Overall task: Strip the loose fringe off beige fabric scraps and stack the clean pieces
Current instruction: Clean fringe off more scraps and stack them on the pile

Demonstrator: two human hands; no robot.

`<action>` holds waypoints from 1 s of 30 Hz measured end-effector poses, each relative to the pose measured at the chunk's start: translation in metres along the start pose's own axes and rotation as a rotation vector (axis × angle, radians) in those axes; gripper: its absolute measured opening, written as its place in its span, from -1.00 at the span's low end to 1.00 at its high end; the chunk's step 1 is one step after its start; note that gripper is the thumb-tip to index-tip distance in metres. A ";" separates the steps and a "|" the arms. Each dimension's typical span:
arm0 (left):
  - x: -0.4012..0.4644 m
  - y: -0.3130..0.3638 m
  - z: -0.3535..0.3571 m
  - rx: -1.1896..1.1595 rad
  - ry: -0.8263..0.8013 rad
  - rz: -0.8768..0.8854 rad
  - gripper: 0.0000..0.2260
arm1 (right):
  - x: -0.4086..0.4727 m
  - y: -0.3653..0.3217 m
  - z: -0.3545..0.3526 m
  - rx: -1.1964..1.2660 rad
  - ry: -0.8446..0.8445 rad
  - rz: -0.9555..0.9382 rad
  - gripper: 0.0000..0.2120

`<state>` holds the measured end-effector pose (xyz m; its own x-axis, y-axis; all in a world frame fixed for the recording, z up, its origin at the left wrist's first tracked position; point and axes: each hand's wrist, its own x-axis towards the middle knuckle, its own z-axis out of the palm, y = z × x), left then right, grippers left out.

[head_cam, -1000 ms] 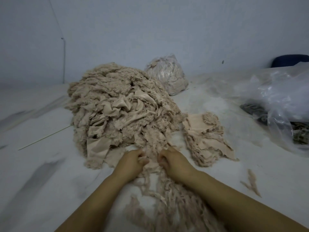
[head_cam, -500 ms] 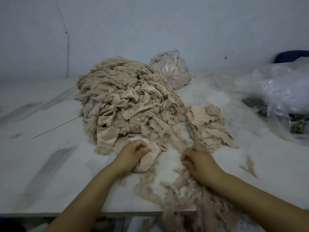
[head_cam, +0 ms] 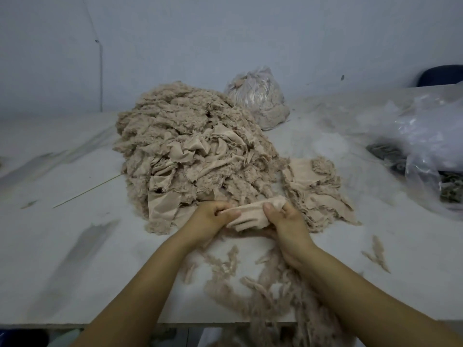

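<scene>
Both the left hand (head_cam: 213,219) and the right hand (head_cam: 283,221) pinch one beige scrap (head_cam: 250,215) between them; keep it taut, then lay it on the stack (head_cam: 315,194) just right of the right hand.

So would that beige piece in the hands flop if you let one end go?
Probably. The beige piece sags and creases between the left hand and right hand, so it looks limp. It seems light, and likely not slippery.

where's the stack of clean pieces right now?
In the head view, the stack of clean pieces lies on the table right of the big scrap pile, just beyond the right hand.
</scene>
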<state>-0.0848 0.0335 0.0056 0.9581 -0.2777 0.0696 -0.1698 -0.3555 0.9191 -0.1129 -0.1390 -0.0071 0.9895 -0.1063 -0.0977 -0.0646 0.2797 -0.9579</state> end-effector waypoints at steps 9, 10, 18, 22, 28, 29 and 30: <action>0.031 0.019 0.031 -0.229 0.192 0.089 -0.85 | 0.016 -0.007 -0.018 0.035 -0.181 0.049 -0.75; 0.034 0.019 0.031 -0.319 0.215 0.067 -0.85 | 0.018 -0.007 -0.022 0.051 -0.233 0.080 -0.72; 0.053 0.014 0.043 -0.156 0.108 0.071 -0.92 | 0.037 -0.013 -0.028 0.015 -0.122 0.078 -0.81; 0.053 -0.001 0.045 -0.072 -0.027 -0.016 -0.69 | 0.046 -0.018 -0.037 -0.102 0.053 -0.046 -0.90; 0.060 -0.010 0.030 -0.029 0.264 -0.081 -0.79 | 0.068 -0.048 -0.077 -0.314 0.239 -0.179 -0.68; 0.059 -0.012 0.025 0.114 0.269 -0.090 -0.81 | 0.074 -0.055 -0.087 -0.523 0.236 -0.214 -0.69; 0.058 -0.015 0.021 0.251 0.243 -0.124 -0.80 | 0.080 -0.059 -0.096 -0.773 0.241 -0.243 -0.78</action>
<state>-0.0312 0.0034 -0.0122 0.9967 -0.0094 0.0809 -0.0709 -0.5896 0.8046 -0.0424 -0.2553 0.0163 0.9383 -0.3047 0.1638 -0.0110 -0.4996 -0.8662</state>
